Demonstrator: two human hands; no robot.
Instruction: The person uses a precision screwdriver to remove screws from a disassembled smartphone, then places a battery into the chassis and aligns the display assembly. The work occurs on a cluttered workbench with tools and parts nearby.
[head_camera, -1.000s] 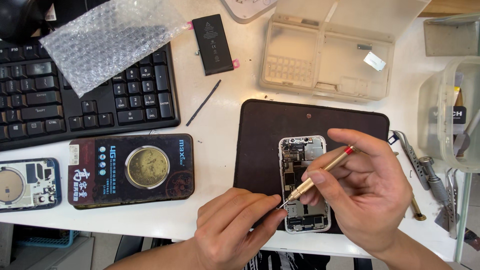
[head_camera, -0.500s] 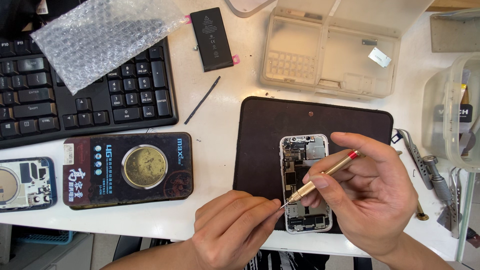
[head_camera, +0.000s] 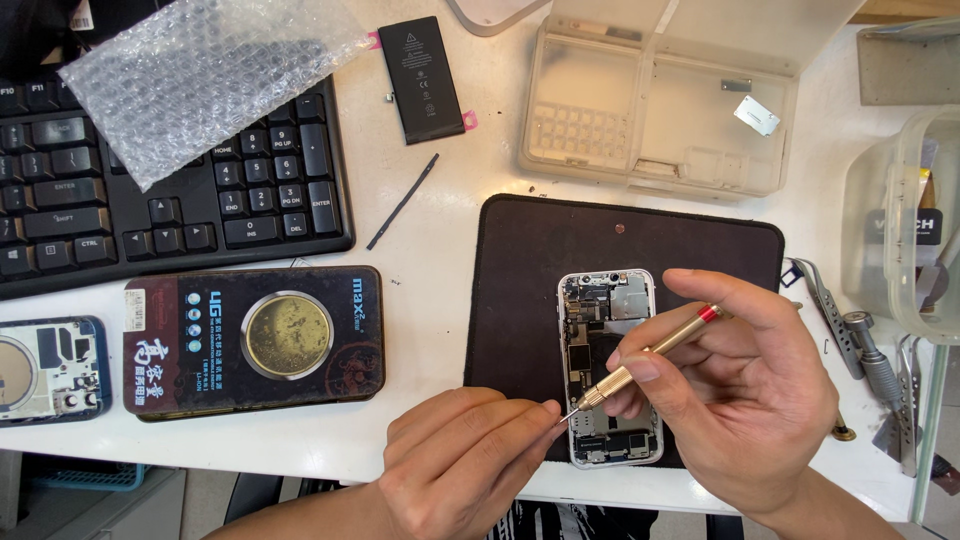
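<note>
The right hand (head_camera: 745, 400) pinches a thin brass screwdriver (head_camera: 640, 362) between thumb and fingers, and the tool lies slanted, its red end up toward the right and its tip down at the left lower edge of the phone (head_camera: 610, 365). The phone is opened, without screen, so the boards and metal shields inside are visible; it lies upright on a dark mat (head_camera: 520, 290) in the near right part of the white tabletop (head_camera: 440, 230).

The left hand (head_camera: 465, 465) rests at the near edge of the tabletop, fingers pressed together and bent, and the fingertips (head_camera: 545, 410) meet the screwdriver tip just beside the phone — if something small is held there, I cannot tell.

To the left of the mat lies a dark flat box (head_camera: 255, 340) with a round window, and further left another opened phone back (head_camera: 50, 368). Behind them is a black keyboard (head_camera: 170, 190), partly covered by a sheet of bubble wrap (head_camera: 200, 70). A black battery (head_camera: 422, 80) and a thin black strip (head_camera: 403, 201) lie on the tabletop between keyboard and mat. Behind the mat stands an open clear parts case (head_camera: 650, 100). At the right edge — a clear tub (head_camera: 880, 220) and some metal tools (head_camera: 850, 335).
</note>
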